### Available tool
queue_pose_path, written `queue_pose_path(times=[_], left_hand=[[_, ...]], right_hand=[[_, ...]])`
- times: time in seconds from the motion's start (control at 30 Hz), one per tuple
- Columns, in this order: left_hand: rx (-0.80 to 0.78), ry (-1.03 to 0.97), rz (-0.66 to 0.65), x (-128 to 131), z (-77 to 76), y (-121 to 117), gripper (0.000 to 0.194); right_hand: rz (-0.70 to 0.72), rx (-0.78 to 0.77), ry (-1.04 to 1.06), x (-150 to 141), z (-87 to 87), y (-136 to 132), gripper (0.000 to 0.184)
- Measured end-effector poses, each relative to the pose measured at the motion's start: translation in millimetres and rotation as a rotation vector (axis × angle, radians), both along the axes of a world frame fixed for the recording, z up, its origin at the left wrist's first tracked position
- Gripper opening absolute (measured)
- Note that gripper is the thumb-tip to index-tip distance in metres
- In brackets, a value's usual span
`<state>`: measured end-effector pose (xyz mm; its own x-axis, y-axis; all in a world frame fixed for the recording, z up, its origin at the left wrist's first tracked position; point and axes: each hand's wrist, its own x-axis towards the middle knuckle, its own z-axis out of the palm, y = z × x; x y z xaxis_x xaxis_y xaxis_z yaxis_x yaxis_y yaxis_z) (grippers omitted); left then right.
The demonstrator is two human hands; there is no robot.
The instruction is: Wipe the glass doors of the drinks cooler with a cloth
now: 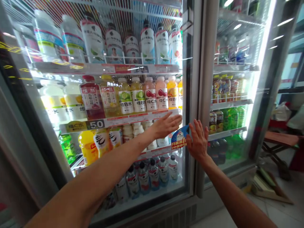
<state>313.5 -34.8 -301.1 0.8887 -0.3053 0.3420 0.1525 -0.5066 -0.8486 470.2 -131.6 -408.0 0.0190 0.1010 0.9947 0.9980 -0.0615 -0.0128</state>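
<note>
My left hand point(167, 125) reaches in front of the glass fridge door point(163, 193), palm down, fingers stretched out and holding nothing. It is nearest a blue promotional sticker point(180, 136) and the middle price rail. My right hand point(198, 141) is raised at the metal door frame point(193, 95), fingers extended, covering the sticker's right edge. Whether either palm presses on the surface I cannot tell. Behind the glass, orange drink bottles point(172, 91) and pink drink bottles point(161, 92) stand upright on the middle shelf.
White-labelled bottles point(147, 44) fill the upper shelf, and dark-capped bottles point(153, 174) stand at the bottom. A second fridge with green bottles point(232, 119) adjoins on the right. Beyond it are a folding stool point(281, 139) and a flat box point(269, 186) on the floor.
</note>
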Motion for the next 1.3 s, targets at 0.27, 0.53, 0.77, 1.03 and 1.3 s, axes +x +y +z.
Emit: queue_pose_path(times=[0.27, 0.53, 0.77, 1.03, 1.3], left_hand=[[-0.013, -0.004, -0.031, 32.3, -7.8, -4.9, 0.033], [-0.103, -0.239, 0.065, 49.4, 31.8, -9.6, 0.04], [0.031, 0.055, 0.008, 19.0, 31.6, -3.7, 0.038], [0.081, -0.13, 0.019, -28.6, 34.9, 6.0, 0.036], [-0.009, -0.351, 0.112, -95.5, 66.6, 11.9, 0.034]], right_hand=[[-0.038, 0.047, 0.028, 9.3, 11.1, 7.9, 0.056], [-0.037, 0.071, 0.08, 14.7, 10.6, 2.7, 0.057], [0.003, 0.076, 0.051, 3.5, 17.9, 2.8, 0.056], [0.07, 0.098, 0.045, -20.7, 29.2, 14.1, 0.059], [0.145, 0.106, 0.015, -54.5, 41.6, 29.1, 0.058]])
